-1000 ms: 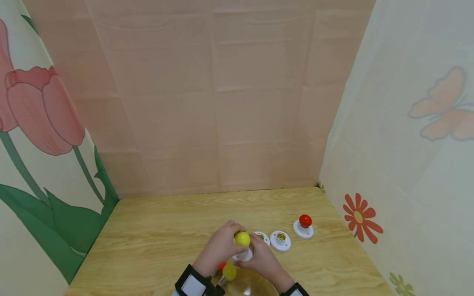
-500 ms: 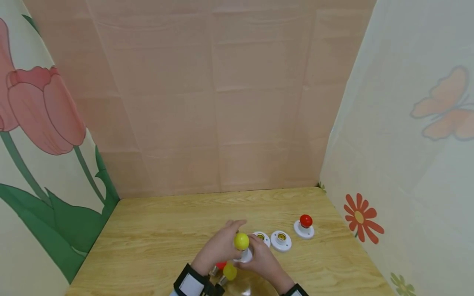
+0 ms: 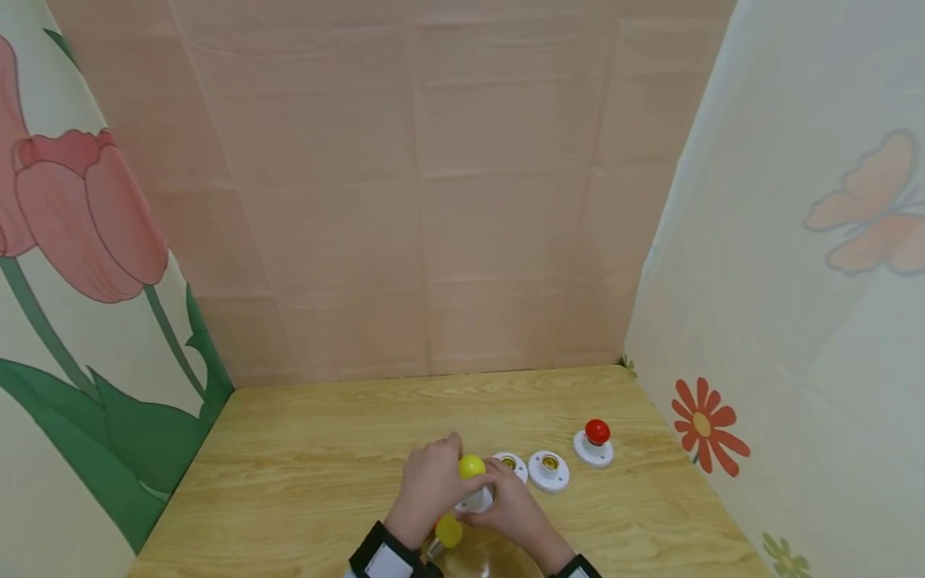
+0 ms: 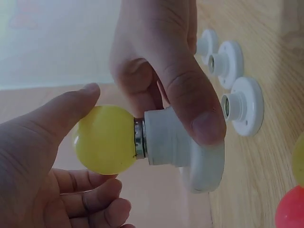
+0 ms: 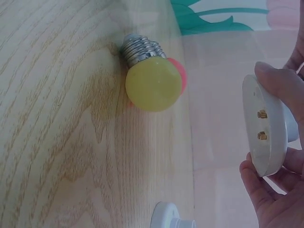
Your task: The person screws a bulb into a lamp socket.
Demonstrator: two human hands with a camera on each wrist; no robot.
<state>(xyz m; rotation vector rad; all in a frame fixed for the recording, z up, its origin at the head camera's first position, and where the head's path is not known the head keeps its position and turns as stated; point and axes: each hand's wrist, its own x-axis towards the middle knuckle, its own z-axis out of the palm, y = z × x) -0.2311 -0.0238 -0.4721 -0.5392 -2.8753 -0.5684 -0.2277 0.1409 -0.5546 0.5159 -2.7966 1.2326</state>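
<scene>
Grips a yellow bulb (image 3: 472, 465) in the left hand (image 3: 428, 488), low in the middle of the head view, with thumb and fingers curled about the ball. Holds a white socket (image 4: 183, 156) in the right hand (image 3: 511, 507), just beside and further right, with the thumb across the base and fingers behind. Joins socket and bulb near the centre of the left wrist view, with a silver band (image 4: 139, 137) of the bulb's base in sight at the socket's mouth. Holds both off the table (image 5: 71, 142), with the socket's underside and brass terminals (image 5: 262, 114) turned toward the right wrist camera, at the right of that view. Shows, right of the hands in the head view, a second socket (image 3: 519, 467) partly behind the right hand and, just beside it, a third socket (image 3: 548, 480), both with mouths upward. Shows further right and higher a fourth socket (image 3: 592, 456), with a red bulb (image 3: 597, 432) standing upright in it. Shows a loose yellow bulb (image 5: 154, 85) lying on the table at the upper middle of the right wrist view, in front of a loose red bulb (image 5: 177, 73), mostly hidden; cannot tell contact from gap. Bears a black strap (image 3: 370, 542) on the left wrist.
</scene>
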